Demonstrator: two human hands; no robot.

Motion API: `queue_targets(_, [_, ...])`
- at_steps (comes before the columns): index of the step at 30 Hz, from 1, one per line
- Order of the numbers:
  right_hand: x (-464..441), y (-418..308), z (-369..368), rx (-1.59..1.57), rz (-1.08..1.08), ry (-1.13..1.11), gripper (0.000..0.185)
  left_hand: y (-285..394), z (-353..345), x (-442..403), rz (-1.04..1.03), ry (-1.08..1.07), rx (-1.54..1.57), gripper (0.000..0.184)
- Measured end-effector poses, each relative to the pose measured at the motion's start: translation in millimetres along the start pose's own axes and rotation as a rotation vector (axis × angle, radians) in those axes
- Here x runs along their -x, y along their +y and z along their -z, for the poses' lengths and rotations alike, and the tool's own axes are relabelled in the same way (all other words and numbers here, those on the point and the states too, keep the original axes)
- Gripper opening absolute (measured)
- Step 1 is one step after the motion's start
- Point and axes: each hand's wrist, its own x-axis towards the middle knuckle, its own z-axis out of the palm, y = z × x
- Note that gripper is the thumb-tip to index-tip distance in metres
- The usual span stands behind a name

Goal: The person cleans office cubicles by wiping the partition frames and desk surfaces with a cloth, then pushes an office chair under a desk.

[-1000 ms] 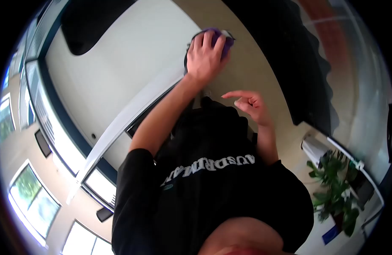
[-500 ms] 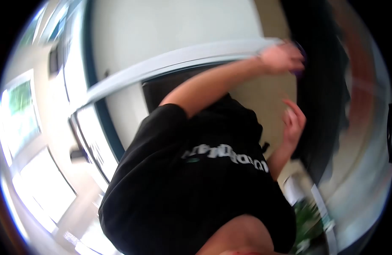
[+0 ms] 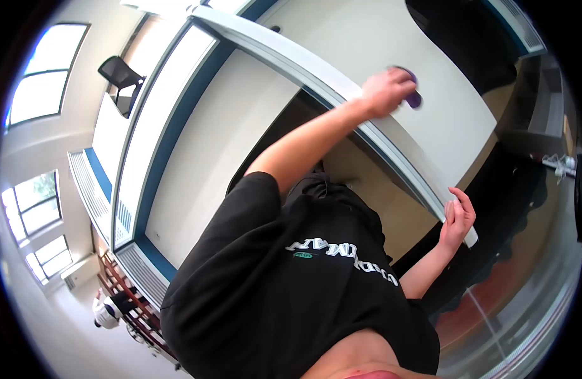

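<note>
My left hand (image 3: 387, 92) stretches across a white partition rail (image 3: 303, 60), its fingers wrapped round a purple rounded object (image 3: 413, 96). Much of that object is covered by the fingers and slightly blurred, so its kind cannot be made out. Below it lies a pale desk top (image 3: 449, 120); whether the two touch, I cannot tell. Lower right, my right hand (image 3: 457, 220) is beside the end of the rail, fingers loosely curled and apart with nothing visible in them.
Another pale desk top (image 3: 202, 120) lies left of the rail, bordered by blue-edged partitions (image 3: 171, 136). A dark shelf unit (image 3: 543, 110) stands at the right, with white cables (image 3: 561, 164) near it. Far left are a black chair (image 3: 119, 72) and a person (image 3: 108, 311) in white.
The view has turned and sharpened. My left hand, still round the purple object, now appears over the desk beyond the rail. My right hand shows lower, near the rail's end.
</note>
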Motion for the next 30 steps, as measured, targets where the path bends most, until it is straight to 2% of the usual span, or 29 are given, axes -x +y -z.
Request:
queue_targets(3, [-36,-6,-76,-0.008,-0.020,-0.111,0.027,-89,94,25,0.059,0.178,-0.161,0.045])
queue_targets(7, [-72,-12,-195,0.140,-0.097,-0.247,0.025,-200,233,62,0.185,0.404,-0.362,0.049])
queue_targets(9, [-87,-16,-254,0.183,-0.113,-0.296,0.024,-259,298,79,0.236,0.493,-0.495,0.038])
queue_targets(11, [-102,-19,-317,0.271,-0.136,-0.389,0.023,-287,368,81,0.223,0.600,-0.470,0.036])
queue_targets(13, [-117,-16,-378,0.293,-0.130,-0.469,0.022,-340,412,99,0.357,0.597,-0.521,0.042])
queue_targets(14, [-136,-13,-424,0.323,-0.131,-0.549,0.022,-389,434,117,0.409,0.623,-0.517,0.042])
queue_targets(17, [-154,-8,-475,0.356,-0.158,-0.589,0.022,-475,429,168,0.618,0.518,-0.458,0.036])
queue_targets(19, [-166,-3,-498,0.384,-0.171,-0.635,0.022,-459,432,172,0.763,0.432,-0.527,0.032])
queue_targets(21, [-176,0,-517,0.377,-0.151,-0.664,0.023,-456,428,169,0.832,0.496,-0.474,0.027])
queue_targets(24, [-194,4,-554,0.409,-0.149,-0.754,0.023,-452,436,187,0.830,0.474,-0.469,0.027])
queue_targets(25, [-202,6,-567,0.419,-0.149,-0.787,0.023,-447,436,207,0.749,0.464,-0.768,0.028])
queue_targets(28, [-223,16,-602,0.425,-0.149,-0.872,0.022,-443,454,263,0.800,0.484,-0.798,0.028])
queue_targets(29, [-232,17,-607,0.432,-0.137,-0.899,0.021,-449,462,294,0.798,0.426,-0.729,0.033])
queue_targets(30, [-239,16,-614,0.440,-0.149,-0.918,0.021,-441,473,313,0.725,0.493,-0.738,0.028])
